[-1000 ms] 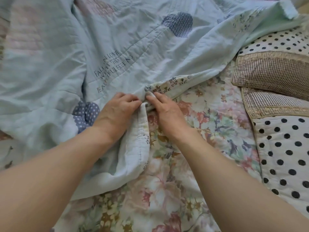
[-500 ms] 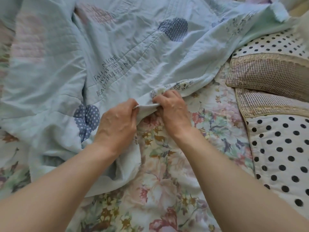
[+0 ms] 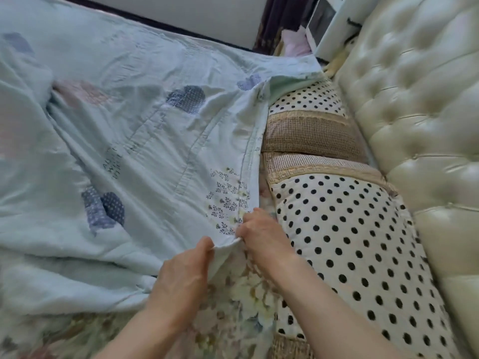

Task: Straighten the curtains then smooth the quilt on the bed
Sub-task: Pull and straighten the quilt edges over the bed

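Note:
A pale blue quilt (image 3: 134, 141) with dotted navy patches and printed lettering covers most of the bed, still creased at the left. Its top edge runs along the pillows. My left hand (image 3: 184, 278) pinches the quilt's near corner edge from the left. My right hand (image 3: 261, 234) grips the same edge just to the right, beside a small floral patch. A dark curtain (image 3: 282, 19) hangs at the far top, mostly out of view.
Two polka-dot pillows (image 3: 350, 242) with brown checked bands lie along the right, against a cream tufted headboard (image 3: 414, 99). A floral bedsheet (image 3: 243, 307) shows below my hands. A white wall runs behind the bed.
Both hands have pulled the quilt's edge to the right up to the pillows, covering the floral sheet that lay bare. The view has lifted, showing the headboard and wall.

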